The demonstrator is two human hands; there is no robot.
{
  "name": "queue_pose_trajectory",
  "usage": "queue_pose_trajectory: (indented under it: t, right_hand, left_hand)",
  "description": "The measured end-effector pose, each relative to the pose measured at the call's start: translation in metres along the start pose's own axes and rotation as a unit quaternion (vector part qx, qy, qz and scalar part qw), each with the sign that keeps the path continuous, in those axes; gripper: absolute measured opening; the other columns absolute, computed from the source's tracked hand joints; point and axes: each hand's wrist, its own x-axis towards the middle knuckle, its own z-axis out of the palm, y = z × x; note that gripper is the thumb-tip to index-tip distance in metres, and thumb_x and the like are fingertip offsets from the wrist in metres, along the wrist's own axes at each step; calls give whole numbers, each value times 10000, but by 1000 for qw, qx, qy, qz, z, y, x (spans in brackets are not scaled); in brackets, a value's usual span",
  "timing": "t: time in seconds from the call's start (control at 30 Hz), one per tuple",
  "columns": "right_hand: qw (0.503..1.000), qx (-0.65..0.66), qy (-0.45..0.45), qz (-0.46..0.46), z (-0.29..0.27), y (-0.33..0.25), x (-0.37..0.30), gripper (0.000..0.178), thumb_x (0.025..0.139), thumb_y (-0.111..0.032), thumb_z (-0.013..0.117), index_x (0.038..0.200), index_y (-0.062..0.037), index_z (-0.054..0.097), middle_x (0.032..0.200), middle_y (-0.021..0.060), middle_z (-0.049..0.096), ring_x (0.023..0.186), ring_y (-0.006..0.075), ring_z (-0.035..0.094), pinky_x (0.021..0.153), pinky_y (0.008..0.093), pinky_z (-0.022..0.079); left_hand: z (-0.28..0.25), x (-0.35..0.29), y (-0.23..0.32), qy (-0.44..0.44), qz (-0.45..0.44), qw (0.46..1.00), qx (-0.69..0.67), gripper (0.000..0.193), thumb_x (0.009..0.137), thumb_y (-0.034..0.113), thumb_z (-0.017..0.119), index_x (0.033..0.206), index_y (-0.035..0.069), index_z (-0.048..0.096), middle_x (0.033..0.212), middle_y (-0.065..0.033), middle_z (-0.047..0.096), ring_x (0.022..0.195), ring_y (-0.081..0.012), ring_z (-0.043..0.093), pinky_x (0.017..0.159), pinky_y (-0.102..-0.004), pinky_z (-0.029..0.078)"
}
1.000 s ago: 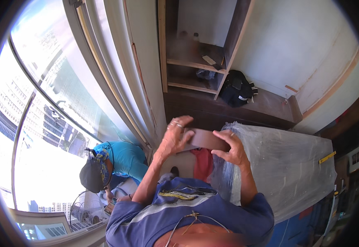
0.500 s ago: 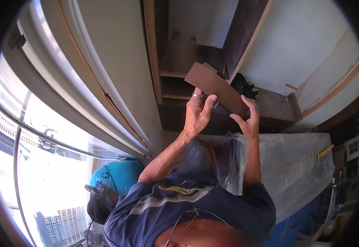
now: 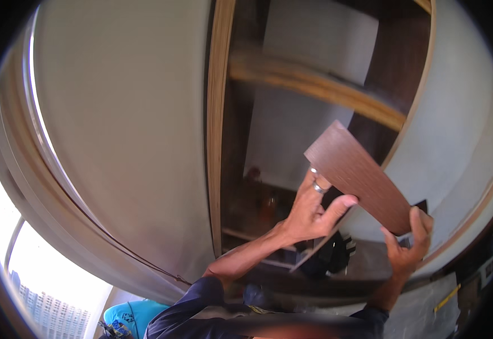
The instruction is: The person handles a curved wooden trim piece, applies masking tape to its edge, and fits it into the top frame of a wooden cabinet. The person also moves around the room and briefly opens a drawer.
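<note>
Between my two hands is a brown wood-grain board point(image 3: 365, 178), flat and rectangular, raised in front of an open dark shelving unit point(image 3: 399, 79). My left hand point(image 3: 314, 212) grips its left lower edge, thumb on the near face and ringed fingers behind. At the board's lower right end, my right hand point(image 3: 410, 243) pinches the corner between thumb and fingers. Behind the board, a shelf with a light bare front edge point(image 3: 314, 87) crosses the unit. What touches the board's back is hidden.
A beige wall panel point(image 3: 122, 124) fills the left, beside a bright window point(image 3: 48, 260). Someone in a turquoise shirt point(image 3: 139, 316) is low at left. A black bag-like item point(image 3: 328, 254) lies on the lower ledge. Plastic sheeting point(image 3: 422, 308) and a yellow tool point(image 3: 447, 298) are at lower right.
My view has tilted up toward the shelving. Both hands have lifted the board higher and to the right, and the unit's upper shelf has come into sight.
</note>
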Motion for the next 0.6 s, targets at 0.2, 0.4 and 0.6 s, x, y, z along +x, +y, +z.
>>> queue_pose_trajectory:
  t: [0.2, 0.4, 0.6]
  right_hand:
    - [984, -127, 35, -121, -21, 64, 194, 789, 637, -100, 920, 1364, -81, 616, 1136, 151, 666, 943, 346, 621, 809, 442, 505]
    - [978, -186, 21, -94, 0, 80, 323, 731, 692, -108, 876, 1374, -222, 642, 1104, 70, 659, 937, 279, 629, 805, 384, 524]
    - [984, -154, 6, -94, 10, 70, 371, 677, 735, -135, 845, 1373, -232, 640, 1091, 51, 646, 944, 267, 628, 837, 384, 537]
  left_hand:
    - [34, 187, 27, 65, 34, 989, -129, 257, 976, 135, 663, 1159, -18, 567, 1042, -84, 582, 917, -160, 599, 781, -293, 472]
    - [29, 312, 26, 119, -4, 927, -356, 365, 970, 199, 707, 1250, 59, 519, 1051, -9, 585, 926, -104, 598, 782, -224, 514]
    - [1, 344, 15, 97, 39, 914, -392, 280, 1019, 257, 633, 1216, 76, 549, 1114, -24, 615, 948, -145, 650, 814, -258, 575]
